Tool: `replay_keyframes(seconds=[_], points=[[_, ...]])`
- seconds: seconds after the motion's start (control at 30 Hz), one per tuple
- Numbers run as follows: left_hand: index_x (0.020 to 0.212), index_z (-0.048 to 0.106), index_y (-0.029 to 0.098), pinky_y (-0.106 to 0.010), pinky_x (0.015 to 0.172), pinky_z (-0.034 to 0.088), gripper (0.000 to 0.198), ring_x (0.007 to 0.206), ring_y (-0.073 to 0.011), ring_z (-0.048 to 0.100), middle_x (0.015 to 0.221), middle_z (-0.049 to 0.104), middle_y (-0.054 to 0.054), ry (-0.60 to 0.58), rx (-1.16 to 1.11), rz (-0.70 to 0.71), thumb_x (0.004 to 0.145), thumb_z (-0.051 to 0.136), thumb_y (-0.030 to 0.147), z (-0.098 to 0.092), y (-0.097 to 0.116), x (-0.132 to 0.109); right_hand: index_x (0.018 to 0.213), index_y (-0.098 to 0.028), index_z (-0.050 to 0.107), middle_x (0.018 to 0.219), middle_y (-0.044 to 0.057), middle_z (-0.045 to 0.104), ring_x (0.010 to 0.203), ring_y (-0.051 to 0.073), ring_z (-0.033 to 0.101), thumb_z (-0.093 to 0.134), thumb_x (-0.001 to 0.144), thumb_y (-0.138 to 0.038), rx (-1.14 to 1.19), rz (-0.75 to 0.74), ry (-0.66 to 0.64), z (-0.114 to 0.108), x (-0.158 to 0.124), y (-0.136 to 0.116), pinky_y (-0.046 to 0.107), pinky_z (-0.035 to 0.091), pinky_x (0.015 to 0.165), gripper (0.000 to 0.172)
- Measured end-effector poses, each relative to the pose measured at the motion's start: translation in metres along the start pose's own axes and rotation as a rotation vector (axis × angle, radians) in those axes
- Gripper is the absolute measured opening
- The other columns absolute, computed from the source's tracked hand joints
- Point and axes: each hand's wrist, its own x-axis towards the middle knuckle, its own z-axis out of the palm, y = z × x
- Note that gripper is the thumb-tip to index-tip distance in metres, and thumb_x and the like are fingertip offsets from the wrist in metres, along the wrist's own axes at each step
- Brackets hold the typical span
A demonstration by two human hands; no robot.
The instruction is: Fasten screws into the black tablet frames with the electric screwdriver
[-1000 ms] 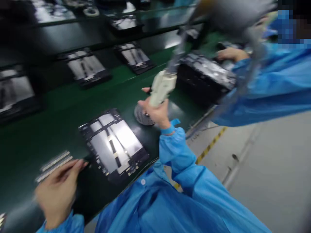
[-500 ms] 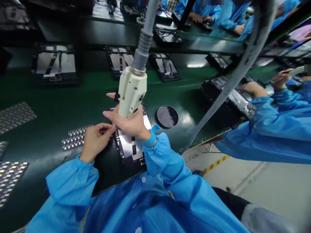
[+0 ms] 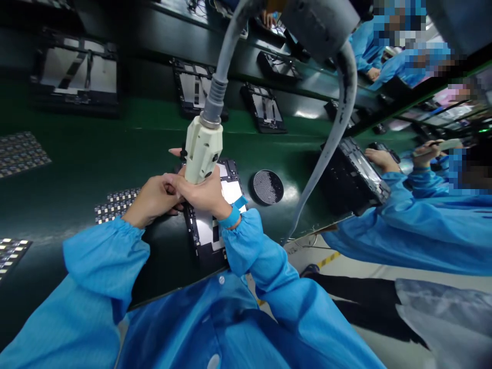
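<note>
My right hand (image 3: 207,196) is wrapped round a cream powered screwdriver (image 3: 203,149), which stands upright with a grey hose running from its top. A blue band circles that wrist. My left hand (image 3: 152,199) is pinched closed against the right hand's fingertips; whatever it may hold is hidden. Beneath both hands lies an opened tablet-like device (image 3: 202,224) with a black frame and silver plates, partly covered by the right hand and wrist. The screwdriver's tip is out of sight. To the right sits a round black dish (image 3: 268,187) with a perforated grey plate in it.
Sheets of small parts (image 3: 115,206) lie left of my hands, with another sheet (image 3: 23,154) farther left. Several similar devices (image 3: 264,107) rest across the bench (image 3: 149,138). A grey hose (image 3: 326,159) hangs at right, near a stack of devices (image 3: 346,174) and a co-worker's hand (image 3: 382,160).
My left hand has risen slightly and pressed closer to my right fingers. The screwdriver has shifted a little left and down in view. The camera view has turned somewhat.
</note>
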Motion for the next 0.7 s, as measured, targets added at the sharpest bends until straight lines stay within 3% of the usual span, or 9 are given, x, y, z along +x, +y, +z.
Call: replay_keyframes(seconds=[0.13, 0.33, 0.53, 0.7], points=[[0.1, 0.065, 0.011, -0.018, 0.045, 0.049, 0.031, 0.056, -0.013, 0.062, 0.065, 0.064, -0.001, -0.021, -0.007, -0.021, 0.071, 0.071, 0.021, 0.003, -0.002, 0.005, 0.09, -0.018, 0.065, 0.073, 0.0, 0.065, 0.074, 0.015, 0.064, 0.076, 0.075, -0.034, -0.029, -0.007, -0.015, -0.003, 0.002, 0.008, 0.031, 0.059, 0.08, 0.025], [0.1, 0.065, 0.011, -0.018, 0.046, 0.05, 0.034, 0.055, -0.0131, 0.062, 0.064, 0.064, -0.001, -0.027, -0.007, -0.012, 0.07, 0.072, 0.022, 0.008, -0.002, 0.011, 0.107, -0.016, 0.066, 0.068, -0.002, 0.062, 0.063, 0.013, 0.06, 0.077, 0.075, -0.034, 0.006, 0.006, -0.008, -0.008, 0.003, 0.012, 0.031, 0.058, 0.076, 0.038], [0.097, 0.066, 0.012, -0.019, 0.048, 0.051, 0.032, 0.057, -0.0138, 0.063, 0.068, 0.066, -0.003, -0.025, 0.001, 0.0, 0.069, 0.072, 0.026, 0.014, -0.004, 0.015, 0.112, -0.017, 0.065, 0.084, 0.003, 0.07, 0.082, 0.017, 0.068, 0.079, 0.071, -0.039, 0.001, 0.0, -0.029, -0.015, -0.001, 0.012, 0.03, 0.058, 0.08, 0.048], [0.086, 0.063, 0.012, -0.023, 0.048, 0.052, 0.028, 0.057, -0.0159, 0.062, 0.064, 0.064, -0.003, -0.009, -0.009, 0.025, 0.064, 0.071, 0.028, 0.016, -0.006, 0.017, 0.098, -0.019, 0.063, 0.081, 0.002, 0.068, 0.081, 0.019, 0.068, 0.079, 0.07, -0.047, -0.032, -0.035, -0.007, -0.018, -0.005, 0.017, 0.035, 0.059, 0.081, 0.043]])
